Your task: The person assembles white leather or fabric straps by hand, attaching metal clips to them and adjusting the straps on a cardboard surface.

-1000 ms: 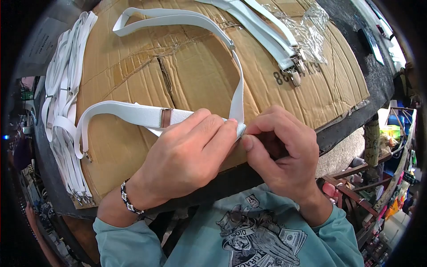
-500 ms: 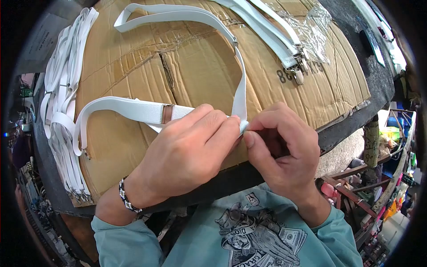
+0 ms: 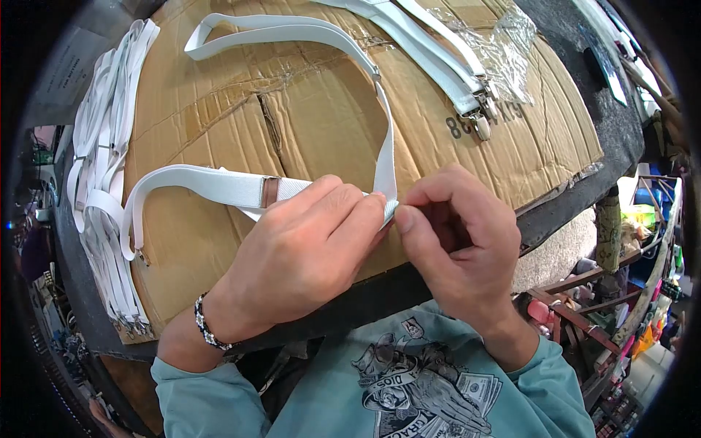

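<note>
A pair of white elastic suspenders [image 3: 226, 185] lies looped over the cardboard, with a metal slider [image 3: 270, 192] on one strap. My left hand [image 3: 303, 252] is closed over the place where the straps meet, gripping them from above; a folded strap end pokes out past its fingertips. Right at that end, my right hand [image 3: 467, 244] has thumb and forefinger pressed together in a pinch. Whatever sits between those fingertips is too small or hidden to name. The left fingers cover part of the strap junction.
A flattened cardboard sheet [image 3: 212, 117] covers the dark table. Bundled white suspenders [image 3: 106, 146] hang along its left side. Another pair [image 3: 431, 58] with metal clips [image 3: 478, 125] lies at the upper right, beside clear plastic wrap [image 3: 511, 47]. A metal rack [image 3: 584, 321] stands to the right.
My right hand has shifted slightly left, its pinch still beside the strap end. My left hand keeps its grip. The whole view has moved a little.
</note>
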{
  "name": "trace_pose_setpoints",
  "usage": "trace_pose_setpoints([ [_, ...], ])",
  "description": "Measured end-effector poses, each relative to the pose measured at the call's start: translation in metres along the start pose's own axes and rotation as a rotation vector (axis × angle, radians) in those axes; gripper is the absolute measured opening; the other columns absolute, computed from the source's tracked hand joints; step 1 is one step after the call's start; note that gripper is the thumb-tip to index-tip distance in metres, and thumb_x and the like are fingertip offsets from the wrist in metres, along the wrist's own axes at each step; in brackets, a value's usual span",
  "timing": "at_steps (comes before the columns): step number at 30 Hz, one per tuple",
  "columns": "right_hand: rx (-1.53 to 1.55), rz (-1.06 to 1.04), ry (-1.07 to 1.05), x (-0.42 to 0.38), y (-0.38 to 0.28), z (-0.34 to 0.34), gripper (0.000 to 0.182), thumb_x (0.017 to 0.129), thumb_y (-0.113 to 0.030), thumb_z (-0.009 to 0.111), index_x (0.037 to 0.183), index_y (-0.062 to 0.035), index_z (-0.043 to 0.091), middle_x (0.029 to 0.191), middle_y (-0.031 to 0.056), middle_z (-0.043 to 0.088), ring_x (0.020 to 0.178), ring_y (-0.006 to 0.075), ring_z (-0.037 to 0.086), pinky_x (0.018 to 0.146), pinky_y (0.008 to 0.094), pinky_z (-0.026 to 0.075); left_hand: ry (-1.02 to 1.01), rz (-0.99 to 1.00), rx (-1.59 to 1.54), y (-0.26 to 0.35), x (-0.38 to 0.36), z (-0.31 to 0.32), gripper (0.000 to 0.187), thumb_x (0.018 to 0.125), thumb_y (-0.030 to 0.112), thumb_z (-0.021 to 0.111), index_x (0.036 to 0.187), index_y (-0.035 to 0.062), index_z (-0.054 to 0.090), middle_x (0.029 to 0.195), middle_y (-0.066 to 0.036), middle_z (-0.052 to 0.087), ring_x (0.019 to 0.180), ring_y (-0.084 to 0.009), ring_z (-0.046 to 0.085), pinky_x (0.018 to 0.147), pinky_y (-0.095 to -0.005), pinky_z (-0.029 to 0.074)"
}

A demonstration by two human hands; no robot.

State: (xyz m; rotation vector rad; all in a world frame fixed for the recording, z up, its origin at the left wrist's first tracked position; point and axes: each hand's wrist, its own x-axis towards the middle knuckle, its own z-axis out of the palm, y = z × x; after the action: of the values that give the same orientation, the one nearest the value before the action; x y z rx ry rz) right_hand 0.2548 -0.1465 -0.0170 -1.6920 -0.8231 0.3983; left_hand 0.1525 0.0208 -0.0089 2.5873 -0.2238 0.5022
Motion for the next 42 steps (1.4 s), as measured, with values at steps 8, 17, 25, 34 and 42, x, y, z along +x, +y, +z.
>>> trace_pose_setpoints([
  [8, -0.012, -0.197, -0.117, 0.0002, -0.0004, -0.0025, 0.005, 0.09, 0.002, 0.07, 0.094, 0.0017, 0.067, 0.082, 0.0021, 0.058, 0.063, 0.0045, 0.049, 0.054, 0.0218, 0.035, -0.016, -0.001, -0.011, -0.0002, 0.0009, -0.0031, 0.038, 0.069, -0.003, 0.082, 0.104, -0.0058, 0.067, 0.084, -0.013, 0.066, 0.068, -0.03, 0.063, 0.06, -0.0382, 0.051],
  [17, 0.116, -0.011, 0.02, -0.0018, 0.0047, -0.0024, 0.006, 0.094, 0.002, 0.069, 0.098, 0.0034, 0.065, 0.085, 0.0008, 0.059, 0.067, 0.0027, 0.05, 0.057, 0.0204, 0.036, 0.028, 0.006, 0.001, -0.0012, 0.0009, 0.0012, 0.036, 0.069, -0.002, 0.084, 0.101, -0.0052, 0.068, 0.082, -0.013, 0.066, 0.068, -0.0297, 0.063, 0.059, -0.0384, 0.051],
  [25, -0.052, -0.236, -0.113, 0.001, 0.007, -0.002, 0.013, 0.087, 0.001, 0.074, 0.098, 0.0022, 0.067, 0.084, 0.0075, 0.061, 0.058, 0.0098, 0.049, 0.052, 0.0245, 0.035, 0.0, -0.021, -0.02, -0.0002, 0.0003, -0.0025, 0.038, 0.067, -0.003, 0.082, 0.102, -0.0043, 0.069, 0.082, -0.013, 0.066, 0.068, -0.031, 0.063, 0.059, -0.0382, 0.051],
  [34, 0.094, 0.031, 0.029, -0.0024, 0.0018, -0.0003, 0.008, 0.091, 0.0, 0.071, 0.097, 0.0033, 0.066, 0.082, 0.001, 0.059, 0.063, 0.0033, 0.047, 0.054, 0.0217, 0.035, 0.018, -0.038, -0.036, -0.0017, 0.0024, -0.0023, 0.026, 0.076, -0.001, 0.083, 0.099, -0.0023, 0.07, 0.078, -0.013, 0.065, 0.065, -0.0286, 0.062, 0.057, -0.0372, 0.05],
  [42, -0.048, -0.234, -0.081, 0.0028, 0.0063, -0.0002, 0.007, 0.09, -0.001, 0.071, 0.096, 0.001, 0.068, 0.08, 0.004, 0.059, 0.061, 0.007, 0.049, 0.054, 0.0235, 0.036, -0.017, -0.068, -0.042, -0.0009, 0.0008, -0.0048, 0.029, 0.073, -0.002, 0.081, 0.1, -0.0017, 0.07, 0.08, -0.013, 0.065, 0.068, -0.0299, 0.063, 0.059, -0.0381, 0.05],
])
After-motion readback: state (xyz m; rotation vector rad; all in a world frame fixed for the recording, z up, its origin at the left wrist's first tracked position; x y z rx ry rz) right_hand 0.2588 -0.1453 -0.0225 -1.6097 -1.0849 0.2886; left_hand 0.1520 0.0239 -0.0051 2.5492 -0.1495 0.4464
